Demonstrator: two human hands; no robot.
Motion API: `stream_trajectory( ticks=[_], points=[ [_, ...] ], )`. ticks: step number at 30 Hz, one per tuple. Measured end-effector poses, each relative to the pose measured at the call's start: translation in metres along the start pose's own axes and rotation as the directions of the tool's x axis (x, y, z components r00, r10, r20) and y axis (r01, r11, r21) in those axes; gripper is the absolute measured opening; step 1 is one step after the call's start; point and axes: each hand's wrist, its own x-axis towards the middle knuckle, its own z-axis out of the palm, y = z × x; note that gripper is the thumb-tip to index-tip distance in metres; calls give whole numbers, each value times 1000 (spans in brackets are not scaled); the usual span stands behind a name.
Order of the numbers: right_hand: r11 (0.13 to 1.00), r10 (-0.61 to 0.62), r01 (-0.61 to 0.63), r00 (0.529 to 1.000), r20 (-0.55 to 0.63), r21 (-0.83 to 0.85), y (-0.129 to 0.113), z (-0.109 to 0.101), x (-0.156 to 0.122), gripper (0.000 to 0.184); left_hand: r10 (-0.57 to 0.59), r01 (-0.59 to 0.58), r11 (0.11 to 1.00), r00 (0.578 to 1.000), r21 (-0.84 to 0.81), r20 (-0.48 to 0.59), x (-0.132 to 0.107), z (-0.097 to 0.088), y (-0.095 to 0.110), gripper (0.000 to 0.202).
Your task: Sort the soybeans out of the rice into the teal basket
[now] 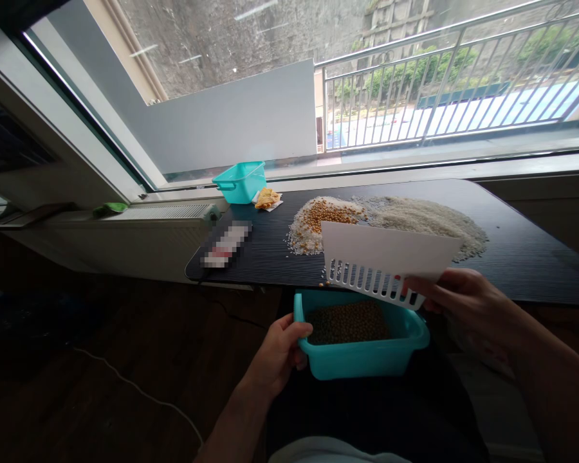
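Observation:
My left hand [284, 344] grips the left rim of a turquoise plastic bin [361, 361], thumb over the edge. Many small brown beans [350, 321] cover the bin's bottom. In my right hand [456, 292] is a white slotted plastic panel [386, 247], held by its lower right corner. The panel slants above the bin, at the table's near edge, and hides part of the table behind it. Beyond it lie a heap of yellow beans [325, 213] mixed with white grains and, to the right, a wide spread of white rice [424, 222].
The dark table [516, 257] stands under a window. At its far left are a second turquoise bin [244, 183] and a yellow folded piece [268, 197] on white paper. A blurred-out flat object [226, 244] lies near the left edge. A radiator [168, 212] runs along the wall.

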Motion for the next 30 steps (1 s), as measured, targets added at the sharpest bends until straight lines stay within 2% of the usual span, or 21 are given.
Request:
stream_trajectory(
  ticks=[3,8,15,27,30],
  points=[
    [997,12,-19,996,84,80,-2,2,2,64,1,-1,1000,1000,-7,-3,0,0,-3,33],
    [996,29,-35,997,72,84,-5,3,3,63,-1,1,1000,1000,2,-19,0,3,-2,33],
    [996,12,-21,994,112,82,-11,4,-1,63,7,-7,1000,1000,27,-5,1,5,-1,39],
    [997,-33,22,987,155,75,-15,10,2,65,6,-6,1000,1000,3,-28,1,5,-2,33],
    [996,-26,15,992,122,92,-14,9,-2,62,2,-2,1000,1000,4,-26,1,5,-1,32]
  ],
)
